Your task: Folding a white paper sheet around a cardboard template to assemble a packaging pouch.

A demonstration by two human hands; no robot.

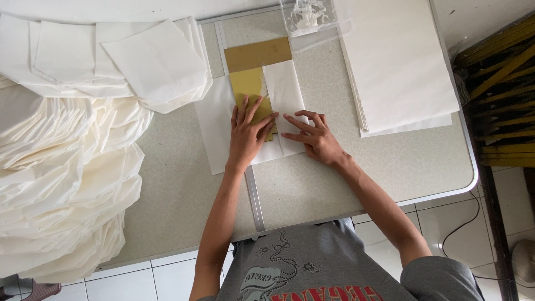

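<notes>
Head view, looking straight down on a grey speckled table (pixel 345 178). The person stands at six o'clock of the table in a grey printed shirt, both forearms reaching toward twelve.

Left hand (pixel 248 134): palm down, fingers spread wide and flat, pressing on a yellow-gold template board (pixel 249 85) and on the white paper sheet (pixel 214 125) beneath it. It grips nothing.

Right hand (pixel 315 136): palm down just beside the left at three o'clock, fingers extended and slightly splayed, fingertips pointing toward nine. They rest on a folded white flap (pixel 284 89) that lies over the right side of the board. It also presses rather than grasps.

Work piece: sheet, board and flap sit at the table's centre, slightly toward twelve, over a metal seam strip (pixel 255 195) that runs from six to twelve. A brown cardboard piece (pixel 257 54) lies touching the board at its twelve o'clock end.

Surroundings: a stack of flat white sheets (pixel 398 61) lies at two o'clock, well apart from the hands. A clear plastic bag (pixel 312 17) sits at twelve. Folded white paper pieces (pixel 111 56) are piled at ten o'clock, and a large heap of crumpled-edged white paper (pixel 61 184) fills the nine o'clock side. White floor tiles (pixel 446 223) show at five o'clock.
</notes>
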